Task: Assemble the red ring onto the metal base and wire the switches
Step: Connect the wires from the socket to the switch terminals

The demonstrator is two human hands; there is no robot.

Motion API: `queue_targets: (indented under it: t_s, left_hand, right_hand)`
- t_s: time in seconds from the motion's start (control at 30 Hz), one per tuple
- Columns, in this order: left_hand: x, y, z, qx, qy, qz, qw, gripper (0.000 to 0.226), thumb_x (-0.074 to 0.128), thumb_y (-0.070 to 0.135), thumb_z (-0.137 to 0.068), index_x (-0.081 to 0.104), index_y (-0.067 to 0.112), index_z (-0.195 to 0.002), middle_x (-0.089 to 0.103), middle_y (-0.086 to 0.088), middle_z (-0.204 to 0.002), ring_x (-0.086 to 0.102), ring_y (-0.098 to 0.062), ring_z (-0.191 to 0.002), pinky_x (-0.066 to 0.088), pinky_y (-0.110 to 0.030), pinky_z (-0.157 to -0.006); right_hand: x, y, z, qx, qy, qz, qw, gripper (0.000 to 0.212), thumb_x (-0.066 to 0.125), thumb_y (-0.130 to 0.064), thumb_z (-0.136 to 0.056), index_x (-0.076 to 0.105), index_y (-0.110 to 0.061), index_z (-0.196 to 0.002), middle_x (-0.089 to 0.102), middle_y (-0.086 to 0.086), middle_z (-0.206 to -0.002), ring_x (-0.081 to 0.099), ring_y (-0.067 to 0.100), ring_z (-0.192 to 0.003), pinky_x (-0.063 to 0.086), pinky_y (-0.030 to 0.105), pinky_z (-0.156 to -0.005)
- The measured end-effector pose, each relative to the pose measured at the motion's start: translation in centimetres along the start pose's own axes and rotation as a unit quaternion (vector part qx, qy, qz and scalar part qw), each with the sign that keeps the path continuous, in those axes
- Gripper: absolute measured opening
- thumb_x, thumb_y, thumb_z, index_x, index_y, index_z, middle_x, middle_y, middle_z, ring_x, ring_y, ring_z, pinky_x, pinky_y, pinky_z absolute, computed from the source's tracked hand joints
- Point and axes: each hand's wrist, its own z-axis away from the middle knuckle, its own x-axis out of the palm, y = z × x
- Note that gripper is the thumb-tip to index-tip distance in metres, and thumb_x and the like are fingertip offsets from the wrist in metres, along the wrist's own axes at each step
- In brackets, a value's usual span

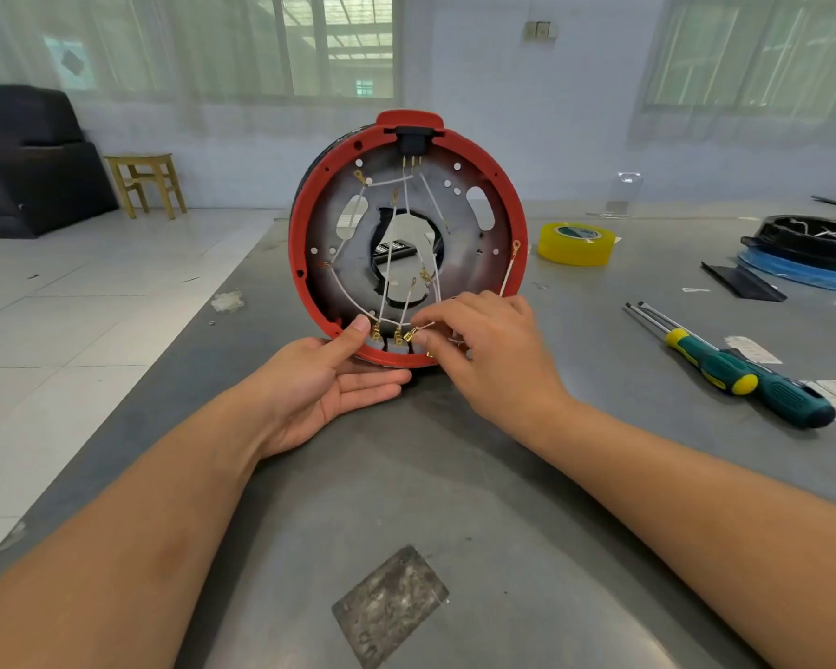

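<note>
Ring (305,234) stands on edge, switches (387,344) nearest me: my left hand (329,379) props it, fingers flat, while my right hand (483,345) pinches a terminal (410,336) for plugging in.

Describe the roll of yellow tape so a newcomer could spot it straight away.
Start at the red ring standing on edge in the middle of the grey table. Look just to its right: the yellow tape roll lies flat there, apart from the ring. It is the only yellow, translucent ring-shaped thing; the screwdrivers nearer the person are long, with green and yellow handles.
</note>
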Motion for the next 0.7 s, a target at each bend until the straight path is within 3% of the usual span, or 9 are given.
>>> queue_targets:
  t_s: [0.27, 0.7]
  left_hand:
    - [0.3, 0.4, 0.5, -0.021, -0.036, -0.033, 0.999, 0.062, 0.067, 0.044, -0.091, 0.06, -0.005, -0.129, 0.075, -0.023, -0.12, 0.075, -0.031, -0.112, 0.064, -0.031, -0.08]
    - [0.7, 0.4, 0.7, -0.023, -0.056, -0.063, 0.996, 0.062, 0.066, 0.044, -0.088, 0.061, -0.003, -0.129, 0.076, -0.021, -0.119, 0.075, -0.03, -0.112, 0.064, -0.032, -0.082]
  right_hand:
    - [0.3, -0.8, -0.4, -0.033, 0.06, 0.094, 0.993, 0.016, 0.061, -0.037, -0.101, 0.076, -0.031, -0.1, 0.07, -0.012, -0.094, 0.061, 0.019, -0.096, 0.036, 0.044, -0.088]
    - [-0.1, -1.6, -0.5, 0.021, 0.044, 0.1, 0.994, 0.021, 0.057, -0.037, -0.102, 0.077, -0.032, -0.101, 0.072, -0.012, -0.103, 0.059, 0.019, -0.102, 0.028, 0.045, -0.089]
